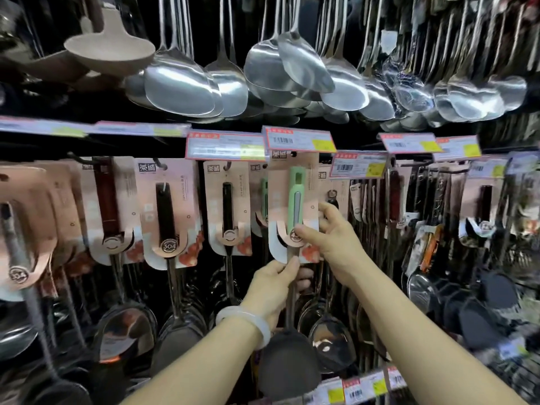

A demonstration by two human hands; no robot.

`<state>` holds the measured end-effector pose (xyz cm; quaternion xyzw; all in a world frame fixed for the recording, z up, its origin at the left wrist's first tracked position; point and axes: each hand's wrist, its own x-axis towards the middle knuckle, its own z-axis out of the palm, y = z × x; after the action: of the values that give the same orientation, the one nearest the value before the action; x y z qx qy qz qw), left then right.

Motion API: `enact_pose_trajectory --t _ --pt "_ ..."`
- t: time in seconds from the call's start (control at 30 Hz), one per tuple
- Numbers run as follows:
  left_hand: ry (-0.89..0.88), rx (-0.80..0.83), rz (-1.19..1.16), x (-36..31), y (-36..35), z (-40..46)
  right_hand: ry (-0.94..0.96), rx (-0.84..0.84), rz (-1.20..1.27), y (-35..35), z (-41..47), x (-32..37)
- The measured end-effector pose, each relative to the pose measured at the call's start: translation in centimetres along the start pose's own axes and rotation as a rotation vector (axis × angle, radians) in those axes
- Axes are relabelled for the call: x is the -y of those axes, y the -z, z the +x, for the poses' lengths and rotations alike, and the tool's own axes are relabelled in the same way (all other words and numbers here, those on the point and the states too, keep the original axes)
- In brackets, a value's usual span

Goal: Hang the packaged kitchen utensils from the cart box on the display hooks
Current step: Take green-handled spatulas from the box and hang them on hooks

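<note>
So this looks like the actual hanging step — the green-handled spatula [295, 200] on its pink backing card is held up against the rack, right under a price tag [298, 139], with the card's top hole roughly level with the display hook [293, 154] there. The left hand [274, 283] is lower down, fingers curled round the metal shaft just below the card. The right hand [333, 232] pinches the card's lower right edge, thumb on the front near the round badge and fingers wrapped behind. Judging by that, the next move is to line the hole up with the hook tip and push the card back onto it, keeping the shaft steady so the dark spatula head [287, 366] doesn't swing into the ladles next to it. Hard part — I honestly can't tell if the hole is already on the hook or just in front of it, since the price tag covers the spot and the picture is smeary. There's another green-handled pack [264, 197] right behind to the left, so probably the same peg. The cart box isn't in view at all, and the edges of the shot are pretty blurred, so no idea how many are left to hang.
</note>
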<state>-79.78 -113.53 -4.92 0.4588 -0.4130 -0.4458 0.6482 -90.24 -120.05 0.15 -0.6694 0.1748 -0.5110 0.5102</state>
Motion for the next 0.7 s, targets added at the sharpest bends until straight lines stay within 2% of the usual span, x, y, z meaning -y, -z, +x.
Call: enact_pose_trajectory --t 0.2,0.37,0.47,0.6,0.7 --pt "0.05 -0.027 0.007 0.9 0.5 0.7 0.008 -0.017 -0.055 -0.5 1.1 -2.0" --pt "-0.026 -0.146 0.022 1.7 1.0 2.6 0.031 -0.063 -0.153 -1.3 2.7 -3.3" --pt "-0.047 -0.225 0.102 3.1 2.1 4.1 -0.007 -0.052 -0.141 -1.8 3.9 -3.8" --pt "-0.028 -0.311 0.319 5.9 3.6 6.2 -0.079 -0.076 -0.162 -2.6 5.7 -4.5" --pt "-0.019 -0.37 0.371 7.4 3.8 7.7 -0.093 -0.108 -0.215 -3.4 7.0 -5.2"
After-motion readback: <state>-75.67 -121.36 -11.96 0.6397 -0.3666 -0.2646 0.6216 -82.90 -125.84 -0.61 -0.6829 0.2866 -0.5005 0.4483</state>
